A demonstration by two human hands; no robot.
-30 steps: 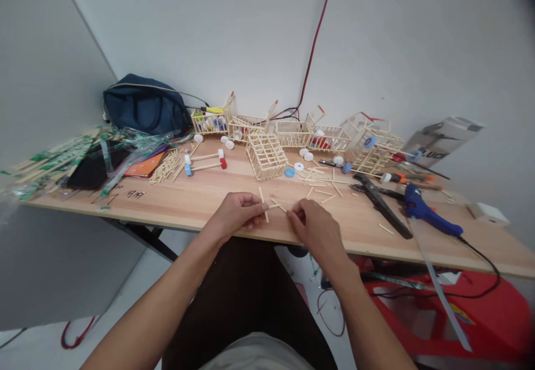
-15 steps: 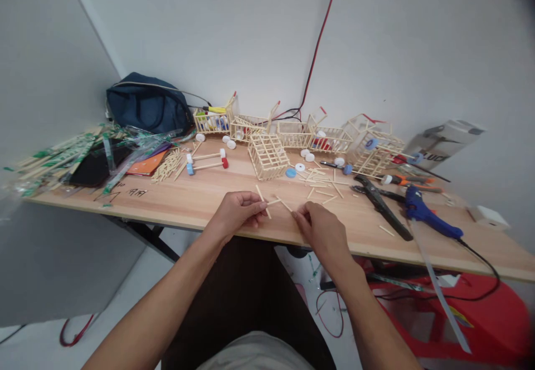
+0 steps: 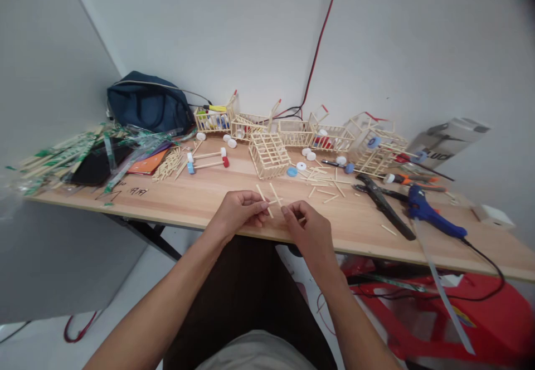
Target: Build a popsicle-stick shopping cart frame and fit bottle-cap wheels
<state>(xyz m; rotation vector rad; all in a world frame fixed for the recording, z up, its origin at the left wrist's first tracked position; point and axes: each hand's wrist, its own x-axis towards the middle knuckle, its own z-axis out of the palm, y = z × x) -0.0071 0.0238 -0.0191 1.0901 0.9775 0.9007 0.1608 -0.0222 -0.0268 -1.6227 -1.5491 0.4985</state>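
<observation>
I record the left hand (image 3: 240, 209) pinching one stick (image 3: 261, 195) and the right hand (image 3: 310, 226) gripping a second stick (image 3: 275, 193) low, apparently to leave both far ends clear.

The table (image 3: 200, 197) stands before the wall (image 3: 251, 35). Near its front edge, sticks (image 3: 261, 193) are between the left hand (image 3: 240, 211) and the right hand (image 3: 308, 226); a basket (image 3: 270, 155) sits behind them. Rear left — the bag (image 3: 148, 105). Right — a hand tool (image 3: 385, 208), with the glue gun (image 3: 434, 216) on its right and a stool (image 3: 497, 314) below the table.
</observation>
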